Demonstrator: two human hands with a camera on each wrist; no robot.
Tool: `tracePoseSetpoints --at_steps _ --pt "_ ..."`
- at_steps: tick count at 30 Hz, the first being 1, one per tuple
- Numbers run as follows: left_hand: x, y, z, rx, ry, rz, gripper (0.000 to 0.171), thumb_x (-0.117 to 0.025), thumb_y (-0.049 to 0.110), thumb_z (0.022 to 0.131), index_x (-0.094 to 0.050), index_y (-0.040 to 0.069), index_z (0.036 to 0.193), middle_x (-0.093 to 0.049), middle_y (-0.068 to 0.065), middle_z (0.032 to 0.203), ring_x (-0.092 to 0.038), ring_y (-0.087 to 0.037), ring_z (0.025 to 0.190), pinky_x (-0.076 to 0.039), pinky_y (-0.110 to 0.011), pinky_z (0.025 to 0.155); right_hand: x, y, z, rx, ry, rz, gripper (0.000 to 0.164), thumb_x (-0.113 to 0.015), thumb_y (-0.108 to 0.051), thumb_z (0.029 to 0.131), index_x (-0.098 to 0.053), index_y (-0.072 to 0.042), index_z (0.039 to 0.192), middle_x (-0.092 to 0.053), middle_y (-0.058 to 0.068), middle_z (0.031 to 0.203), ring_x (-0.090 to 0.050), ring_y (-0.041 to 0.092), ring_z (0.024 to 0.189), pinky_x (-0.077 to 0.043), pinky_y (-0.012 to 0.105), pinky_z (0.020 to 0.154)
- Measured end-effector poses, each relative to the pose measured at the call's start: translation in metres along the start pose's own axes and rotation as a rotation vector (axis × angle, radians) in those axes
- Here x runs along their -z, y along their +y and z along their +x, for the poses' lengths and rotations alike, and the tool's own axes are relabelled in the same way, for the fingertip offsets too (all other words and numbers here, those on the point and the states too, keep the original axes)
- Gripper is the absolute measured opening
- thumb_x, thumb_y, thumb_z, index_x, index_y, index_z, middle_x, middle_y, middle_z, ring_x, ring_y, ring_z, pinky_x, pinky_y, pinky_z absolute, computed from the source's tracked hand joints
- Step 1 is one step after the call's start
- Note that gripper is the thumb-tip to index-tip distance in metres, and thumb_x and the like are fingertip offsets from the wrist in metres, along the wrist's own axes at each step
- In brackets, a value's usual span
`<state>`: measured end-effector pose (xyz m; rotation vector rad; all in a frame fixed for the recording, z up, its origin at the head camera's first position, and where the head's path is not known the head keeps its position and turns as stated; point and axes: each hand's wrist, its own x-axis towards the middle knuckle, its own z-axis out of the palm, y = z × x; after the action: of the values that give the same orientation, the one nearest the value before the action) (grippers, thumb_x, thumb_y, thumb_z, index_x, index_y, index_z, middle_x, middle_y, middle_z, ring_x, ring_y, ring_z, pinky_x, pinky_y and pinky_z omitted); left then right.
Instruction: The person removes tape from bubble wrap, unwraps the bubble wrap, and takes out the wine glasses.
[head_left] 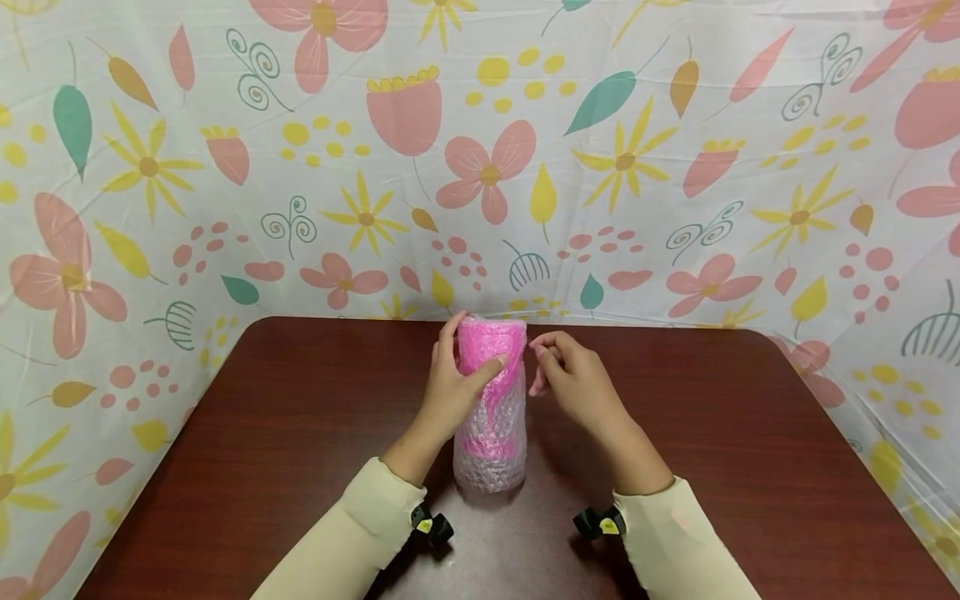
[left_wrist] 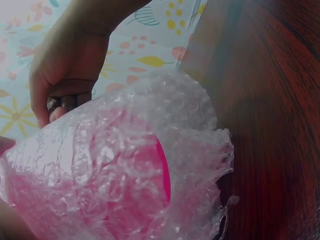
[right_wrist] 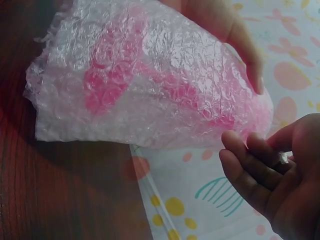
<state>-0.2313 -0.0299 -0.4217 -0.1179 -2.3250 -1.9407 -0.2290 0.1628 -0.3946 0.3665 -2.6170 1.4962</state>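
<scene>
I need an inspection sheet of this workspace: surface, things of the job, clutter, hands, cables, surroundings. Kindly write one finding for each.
Surface: dark reddish-brown table with wood grain and a pale sheen near the front.
Job's things: one package, pink and whitish, in bubble wrap; the wrap is ragged at its lower end.
Clutter: nothing seen.
Left hand: grips the package near its top, thumb across the front.
Right hand: beside the package's upper edge, fingers curled; whether it pinches anything is unclear.
Cables: nothing seen.
Surroundings: patterned cloth with flowers and leaves behind the table; pale sleeves on both arms.
</scene>
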Motion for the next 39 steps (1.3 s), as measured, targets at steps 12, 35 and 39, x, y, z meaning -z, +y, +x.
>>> tracePoseSetpoints --at_steps 12,35,39 --pt "0.0011 0.0007 -0.0001 -0.008 0.041 0.052 0.088 -0.079 0.048 0.073 -0.024 0.051 0.142 -0.035 -0.006 0.134 -0.052 -0.026 0.114 -0.052 -0.044 0.090 -0.0008 0.0012 0.0003 0.035 -0.012 -0.021 0.023 -0.044 -0.021 0.103 -0.057 -0.011 0.119 -0.060 0.010 0.068 -0.065 0.030 0.063 -0.057 0.034 0.062" --pt "0.0001 -0.0016 -0.0001 0.001 0.051 0.101 0.101 -0.081 0.056 0.068 -0.017 0.052 0.145 -0.035 -0.007 0.137 -0.052 -0.026 0.115 -0.048 -0.047 0.096 -0.0003 0.0000 0.0004 0.038 0.062 -0.057 0.032 -0.055 -0.050 0.094 -0.050 -0.019 0.095 -0.062 0.004 0.060 -0.063 0.016 0.055 -0.048 0.030 0.053" --pt "-0.0003 -0.0030 0.0006 -0.020 0.030 0.080 0.105 -0.082 0.054 0.069 -0.014 0.048 0.148 -0.036 -0.004 0.143 -0.052 -0.025 0.119 -0.049 -0.046 0.097 0.0001 0.0010 0.0009 0.049 0.089 -0.077 0.031 -0.059 -0.047 0.093 -0.048 -0.018 0.091 -0.062 0.005 0.059 -0.062 0.015 0.053 -0.044 0.029 0.051"
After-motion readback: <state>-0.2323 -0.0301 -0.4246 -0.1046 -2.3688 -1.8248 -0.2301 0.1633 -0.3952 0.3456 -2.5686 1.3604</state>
